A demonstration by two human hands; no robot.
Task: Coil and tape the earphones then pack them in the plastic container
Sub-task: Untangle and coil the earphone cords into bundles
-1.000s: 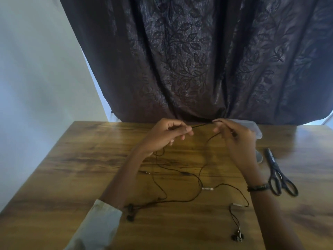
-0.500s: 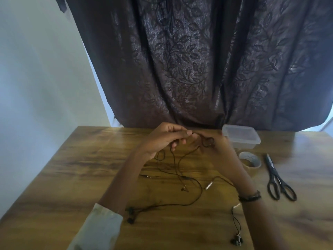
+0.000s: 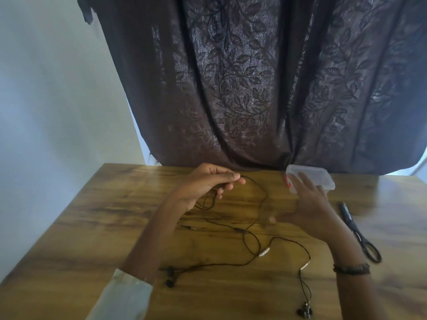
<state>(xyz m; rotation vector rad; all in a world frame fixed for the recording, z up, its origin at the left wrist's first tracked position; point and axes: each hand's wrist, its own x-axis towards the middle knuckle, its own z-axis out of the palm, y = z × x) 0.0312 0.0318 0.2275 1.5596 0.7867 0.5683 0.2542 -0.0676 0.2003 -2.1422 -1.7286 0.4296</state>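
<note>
Head view looks down on a wooden table (image 3: 92,227) set against a dark leaf-patterned curtain (image 3: 254,88). Black earphones (image 3: 251,227) lie uncoiled across the middle of the table, their thin cord running in loose loops from the far centre to the near edge. One pair of earbuds (image 3: 169,277) rests near the left forearm, just beyond a pale sleeve (image 3: 122,296), and another cluster of buds (image 3: 305,312) lies at the near edge, right of centre. The left hand (image 3: 205,183) is raised a little above the table with its fingers curled and its thumb pressed to them, pinching the cord, which drops from the grip down to the tabletop. The right hand (image 3: 305,204) is spread wide with fingers extended, blurred, and grips nothing; its fingertips overlap a clear plastic container (image 3: 323,179) that stands at the far edge of the table near the curtain. A dark bracelet (image 3: 351,269) circles the right wrist. Black scissors (image 3: 360,234) lie closed on the table to the right of that arm.
</note>
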